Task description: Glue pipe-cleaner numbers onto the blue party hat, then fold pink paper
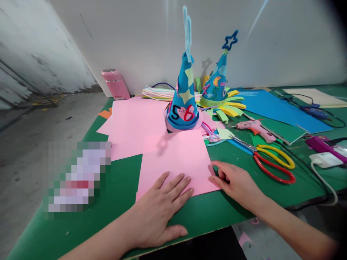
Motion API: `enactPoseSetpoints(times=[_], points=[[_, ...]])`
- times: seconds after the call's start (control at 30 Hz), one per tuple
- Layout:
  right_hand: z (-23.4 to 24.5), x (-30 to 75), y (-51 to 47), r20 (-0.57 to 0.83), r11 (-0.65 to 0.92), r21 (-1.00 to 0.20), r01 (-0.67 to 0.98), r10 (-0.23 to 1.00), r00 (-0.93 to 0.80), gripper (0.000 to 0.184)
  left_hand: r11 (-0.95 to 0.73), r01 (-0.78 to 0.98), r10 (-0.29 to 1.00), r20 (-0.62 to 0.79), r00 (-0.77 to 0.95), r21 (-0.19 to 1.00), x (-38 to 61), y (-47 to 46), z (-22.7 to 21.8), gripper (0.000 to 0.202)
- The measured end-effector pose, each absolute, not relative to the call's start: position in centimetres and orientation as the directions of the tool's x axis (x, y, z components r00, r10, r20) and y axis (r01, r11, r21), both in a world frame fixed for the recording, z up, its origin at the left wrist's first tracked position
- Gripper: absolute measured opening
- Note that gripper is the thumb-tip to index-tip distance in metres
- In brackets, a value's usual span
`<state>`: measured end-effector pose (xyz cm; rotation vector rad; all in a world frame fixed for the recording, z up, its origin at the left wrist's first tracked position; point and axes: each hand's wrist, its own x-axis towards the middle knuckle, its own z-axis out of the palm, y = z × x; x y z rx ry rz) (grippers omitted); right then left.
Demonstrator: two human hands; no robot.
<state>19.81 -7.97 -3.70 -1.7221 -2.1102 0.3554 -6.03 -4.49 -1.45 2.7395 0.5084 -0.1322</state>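
A pink sheet of paper [176, 155] lies on the green table [119, 187] right before me. My left hand [158, 211] rests flat on its near edge, fingers stretched out and spread. My right hand [234, 182] is at the sheet's right corner, index finger and thumb pinching the paper's edge, the other fingers curled. Behind the sheet stands a blue party hat [183, 97] marked "56", with a second blue hat [217, 85] topped by a star further back.
More pink sheets [135, 119] lie behind. Red-and-yellow scissors [271, 160], a pink glue gun [255, 129], blue paper [273, 106], a purple device [324, 146] with cables and a pink bottle [116, 85] surround the work spot. A blurred patch [77, 175] covers the left.
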Motion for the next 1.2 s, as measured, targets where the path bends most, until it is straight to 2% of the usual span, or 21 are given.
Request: enactPoseSetpoints(times=[0.13,0.2,0.23,0.33,0.4,0.53,0.63,0.77,0.97,1.2], points=[[-3.4,20.7,-9.3,0.307,0.196,-0.444,0.874,0.950,-0.057,0.028,-0.871,0.368,0.330,-0.166,0.929,0.327,-6.1,-4.5,-1.5,0.069],[-3.0,20.2,-10.5,0.412,0.259,-0.397,0.880,0.908,-0.082,0.028,-0.871,0.361,0.324,-0.163,0.932,0.334,-6.1,-4.4,-1.4,0.069],[-2.8,19.7,-11.1,0.442,0.322,-0.354,0.878,0.885,-0.146,0.030,-0.870,0.359,0.322,-0.162,0.933,0.337,-6.1,-4.4,-1.4,0.069],[-2.4,17.2,-12.4,0.416,0.527,-0.199,0.826,0.809,-0.415,0.040,-0.869,0.356,0.314,-0.171,0.934,0.344,-6.1,-4.4,-1.4,0.070],[-2.5,15.6,-12.7,0.372,0.605,-0.118,0.788,0.762,-0.530,0.046,-0.869,0.355,0.315,-0.169,0.934,0.344,-6.1,-4.4,-1.4,0.070],[-3.9,14.1,-12.6,0.396,0.664,-0.025,0.747,0.693,-0.602,0.056,-0.869,0.349,0.316,-0.148,0.937,0.350,-6.1,-4.5,-1.4,0.069],[-4.7,14.2,-12.5,0.416,0.679,0.025,0.734,0.660,-0.625,0.058,-0.868,0.349,0.316,-0.149,0.937,0.354,-6.1,-4.5,-1.3,0.070],[-4.9,14.5,-12.4,0.431,0.683,0.036,0.730,0.648,-0.628,0.055,-0.873,0.352,0.321,-0.146,0.936,0.338,-6.3,-4.5,-1.3,0.071],[-5.0,14.4,-12.5,0.441,0.692,-0.029,0.721,0.656,-0.612,0.062,-0.893,0.326,0.305,-0.114,0.945,0.311,-6.5,-4.6,-1.0,0.070],[-4.5,14.4,-12.8,0.385,0.689,-0.066,0.721,0.684,-0.619,0.063,-0.893,0.320,0.306,-0.094,0.947,0.318,-6.7,-4.8,-1.3,0.065]])
